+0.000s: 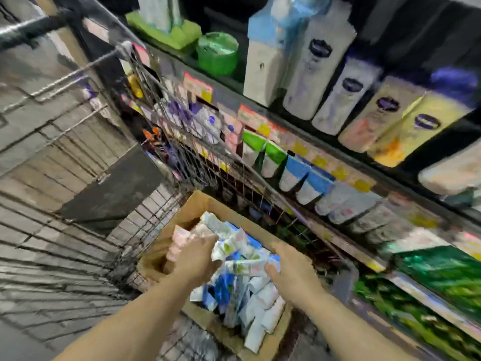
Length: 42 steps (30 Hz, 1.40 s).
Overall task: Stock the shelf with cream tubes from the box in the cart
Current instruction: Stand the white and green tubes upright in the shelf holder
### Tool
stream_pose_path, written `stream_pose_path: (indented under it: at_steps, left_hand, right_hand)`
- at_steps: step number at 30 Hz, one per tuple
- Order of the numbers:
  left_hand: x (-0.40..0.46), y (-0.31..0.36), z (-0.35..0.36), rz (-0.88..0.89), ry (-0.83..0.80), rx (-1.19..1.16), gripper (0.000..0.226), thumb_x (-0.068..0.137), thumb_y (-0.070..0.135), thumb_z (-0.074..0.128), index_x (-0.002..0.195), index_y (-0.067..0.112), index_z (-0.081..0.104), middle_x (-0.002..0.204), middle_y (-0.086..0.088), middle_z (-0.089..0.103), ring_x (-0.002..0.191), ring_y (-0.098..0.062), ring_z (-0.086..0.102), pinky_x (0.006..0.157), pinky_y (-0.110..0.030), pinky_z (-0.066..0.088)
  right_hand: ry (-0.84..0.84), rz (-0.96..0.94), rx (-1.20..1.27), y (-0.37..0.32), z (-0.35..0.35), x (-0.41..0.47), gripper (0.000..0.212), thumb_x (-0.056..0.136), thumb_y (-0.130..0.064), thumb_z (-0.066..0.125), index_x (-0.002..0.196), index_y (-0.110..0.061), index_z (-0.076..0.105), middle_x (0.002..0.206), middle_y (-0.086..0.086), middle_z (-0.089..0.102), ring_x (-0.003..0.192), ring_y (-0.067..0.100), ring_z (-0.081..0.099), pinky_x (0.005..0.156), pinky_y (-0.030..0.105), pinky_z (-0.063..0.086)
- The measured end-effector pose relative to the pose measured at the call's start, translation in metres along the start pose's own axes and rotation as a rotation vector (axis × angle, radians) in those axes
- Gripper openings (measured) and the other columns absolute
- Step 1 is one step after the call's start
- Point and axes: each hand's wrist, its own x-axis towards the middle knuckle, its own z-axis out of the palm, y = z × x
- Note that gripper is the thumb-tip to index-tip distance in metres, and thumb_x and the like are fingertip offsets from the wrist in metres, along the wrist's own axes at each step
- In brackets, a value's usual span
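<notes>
Both grips close on cream tubes (242, 256) in the box (197, 204) in the cart (78, 178): left hand (197, 259) and right hand (289, 272). Gather few, lift straight, keep labels forward for the shelf (338, 241).

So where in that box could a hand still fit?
The far left corner of the brown cardboard box looks bare, beside the pink packs. The rest is crowded with white and blue cream tubes, with both hands among them.

A shop aisle: stocked shelves (325, 121) with price labels (251, 118) on the right, a wire cart (78, 157) left.
</notes>
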Motion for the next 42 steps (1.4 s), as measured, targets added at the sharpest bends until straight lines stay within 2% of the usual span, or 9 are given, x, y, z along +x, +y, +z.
stream_pose_path:
  at_steps: [6,10,13,19,21,26,33,36,42]
  left_hand:
    - [0.061,-0.006,0.05,0.004,0.066,0.023,0.04,0.09,0.045,0.051,0.124,0.023,0.054,0.117,-0.005,0.064,0.11,-0.028,0.058,0.081,-0.036,0.045]
    - [0.077,-0.008,0.065,-0.035,0.002,0.111,0.018,0.075,0.036,0.061,0.086,0.024,0.055,0.086,0.0,0.062,0.092,-0.026,0.061,0.066,-0.032,0.038]
    - [0.077,-0.007,0.064,-0.093,-0.012,0.093,0.018,0.072,0.04,0.055,0.073,0.022,0.058,0.073,0.002,0.064,0.079,-0.022,0.063,0.069,-0.033,0.041]
    - [0.046,0.003,0.023,-0.038,-0.09,-0.384,0.03,0.086,0.048,0.066,0.11,0.031,0.06,0.092,0.008,0.067,0.087,-0.013,0.063,0.067,-0.024,0.044]
    - [0.032,0.012,0.01,0.037,-0.121,-0.599,0.027,0.083,0.042,0.072,0.105,0.032,0.059,0.089,0.015,0.067,0.078,-0.004,0.062,0.065,-0.013,0.047]
    - [0.025,0.016,0.016,0.197,-0.122,-0.78,0.036,0.077,0.038,0.078,0.11,0.035,0.066,0.103,0.015,0.069,0.094,-0.009,0.062,0.08,-0.024,0.051]
    - [0.05,0.008,0.065,0.133,-0.108,-0.112,0.063,0.081,0.055,0.068,0.136,0.028,0.052,0.133,0.005,0.057,0.122,-0.019,0.052,0.1,-0.036,0.043]
    - [0.063,0.014,0.092,0.197,-0.123,0.072,0.054,0.085,0.054,0.061,0.133,0.031,0.051,0.123,0.003,0.058,0.115,-0.026,0.053,0.098,-0.043,0.038]
    - [0.066,0.014,0.105,0.188,-0.063,0.099,0.023,0.083,0.051,0.061,0.079,0.03,0.054,0.085,0.005,0.049,0.088,-0.025,0.056,0.071,-0.034,0.031]
  right_hand:
    - [-0.035,0.064,0.088,0.028,0.052,0.036,0.057,0.096,-0.043,0.05,0.148,-0.028,0.031,0.144,0.001,0.044,0.134,0.023,0.039,0.105,0.033,0.036]
    - [-0.081,0.13,0.147,0.032,0.073,0.042,0.056,0.098,-0.042,0.047,0.148,-0.026,0.031,0.149,0.0,0.038,0.136,0.021,0.035,0.108,0.036,0.035]
    - [-0.108,0.159,0.156,0.028,0.075,0.045,0.054,0.098,-0.042,0.045,0.149,-0.027,0.031,0.148,0.001,0.039,0.136,0.022,0.035,0.107,0.034,0.034]
    - [-0.159,0.194,0.393,-0.004,0.051,0.05,0.056,0.096,-0.042,0.053,0.145,-0.021,0.037,0.143,0.001,0.047,0.128,0.021,0.046,0.097,0.03,0.04]
    - [-0.215,0.228,0.558,-0.014,0.046,0.054,0.059,0.091,-0.048,0.058,0.141,-0.021,0.042,0.138,-0.001,0.053,0.12,0.018,0.054,0.09,0.027,0.046]
    - [-0.177,0.254,0.837,-0.014,0.043,0.056,0.029,0.085,-0.043,0.069,0.104,-0.022,0.067,0.1,-0.005,0.073,0.086,0.011,0.066,0.085,0.038,0.056]
    - [-0.012,0.343,0.774,0.037,0.053,0.046,0.014,0.087,-0.038,0.068,0.09,-0.025,0.064,0.094,-0.006,0.069,0.082,0.015,0.067,0.073,0.038,0.059]
    - [-0.017,0.348,0.764,0.054,0.06,0.04,0.017,0.089,-0.03,0.067,0.099,-0.017,0.065,0.097,-0.003,0.068,0.08,0.007,0.065,0.057,0.016,0.053]
    - [-0.018,0.35,0.733,0.063,0.066,0.029,0.011,0.09,-0.029,0.066,0.099,-0.025,0.062,0.089,-0.015,0.064,0.075,0.001,0.061,0.058,0.014,0.047]
